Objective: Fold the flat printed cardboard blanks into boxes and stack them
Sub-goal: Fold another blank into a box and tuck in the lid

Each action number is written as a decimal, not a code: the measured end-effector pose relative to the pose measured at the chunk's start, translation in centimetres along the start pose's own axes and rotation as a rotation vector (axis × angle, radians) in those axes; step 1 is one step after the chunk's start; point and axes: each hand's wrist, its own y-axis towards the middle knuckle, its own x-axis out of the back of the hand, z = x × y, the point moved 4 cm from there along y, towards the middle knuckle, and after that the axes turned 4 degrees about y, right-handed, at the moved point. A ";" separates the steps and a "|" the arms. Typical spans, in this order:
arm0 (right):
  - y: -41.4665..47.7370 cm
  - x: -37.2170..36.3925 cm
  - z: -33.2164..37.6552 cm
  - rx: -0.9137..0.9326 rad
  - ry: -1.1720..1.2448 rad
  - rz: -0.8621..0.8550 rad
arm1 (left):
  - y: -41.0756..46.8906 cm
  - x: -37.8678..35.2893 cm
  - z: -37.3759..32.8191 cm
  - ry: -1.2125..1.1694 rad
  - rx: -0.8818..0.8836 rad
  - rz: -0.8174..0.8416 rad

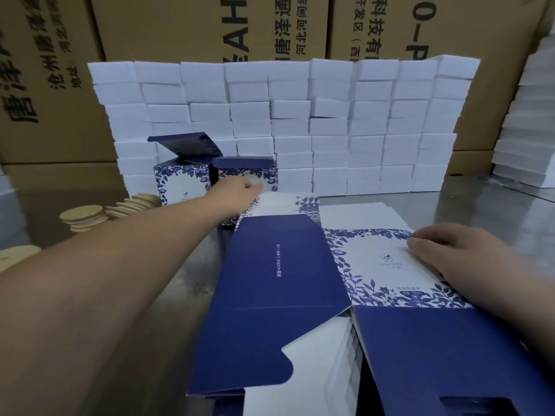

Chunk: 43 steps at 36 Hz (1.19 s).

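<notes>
Head view: I see left hand at folded blue-flowered white cardboard box, far back; grip blurry, can't tell. Near me, right hand lies flat on unfolded blue-flowered cardboard blank.

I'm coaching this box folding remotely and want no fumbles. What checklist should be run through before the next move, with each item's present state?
1. Left hand clear of the right folded box: cannot tell. It reaches the box front, but it is blurred.
2. Right hand steadying the top blank: ok. Its fingers rest on the printed panel.
3. Top blank flat and unfolded: ok.
4. Left folded box and its neighbour upright, side by side: ok.
5. Lids shut: not ok. The left lid stands up, and the right one looks lowered but untucked.
6. More blanks ready: ok. The stack of blanks shows below.
</notes>
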 end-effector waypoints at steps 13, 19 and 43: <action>-0.2 -0.1 0.2 -0.022 -0.032 0.001 | -1.2 -1.1 1.7 -0.697 0.285 0.173; -0.3 -0.1 0.2 -0.028 -0.027 0.003 | 0.0 -0.7 3.0 -0.499 0.332 -0.182; -0.5 -0.2 0.4 -0.014 -0.049 0.003 | 1.0 0.2 11.5 -0.304 0.713 -0.265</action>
